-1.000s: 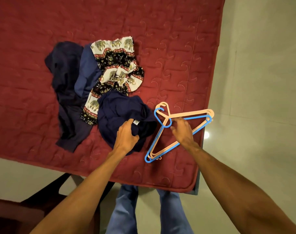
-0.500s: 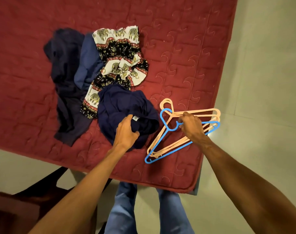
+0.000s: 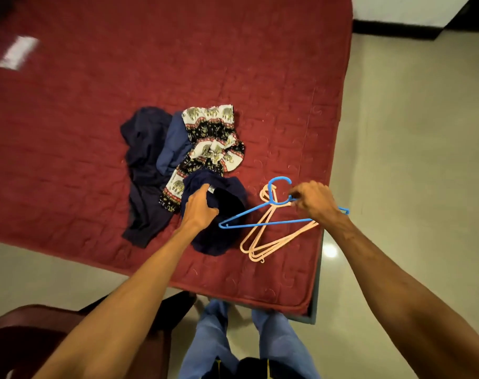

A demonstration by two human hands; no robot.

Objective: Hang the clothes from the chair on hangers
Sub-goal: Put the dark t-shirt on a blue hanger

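At the lower middle of the frame, on the near corner of the red bed (image 3: 151, 77): the clothes are off the chair (image 3: 27, 332) and heaped on the quilt. The pile has a dark garment (image 3: 145, 165) at centre left, an elephant-print piece (image 3: 213, 140) above centre, and a navy top (image 3: 219, 233) nearest the person.

Left hand (image 3: 200, 207): fingers curled into the navy top at its neck, next to a small label. Likely holding the collar open for the hanger.

Right hand (image 3: 313, 201): fingers closed in a pinch on the blue hanger (image 3: 268, 224), just below its hook. The hanger's left tip points at the navy top and sits at its right edge.

Peach hangers (image 3: 257, 233) lie stacked flat on the bed under the blue one, near the bed's right edge, probably parked within reach for the other garments.

Judgement: first garment being dressed, none hung yet. Next step needs the hanger tip fed into the neck opening.
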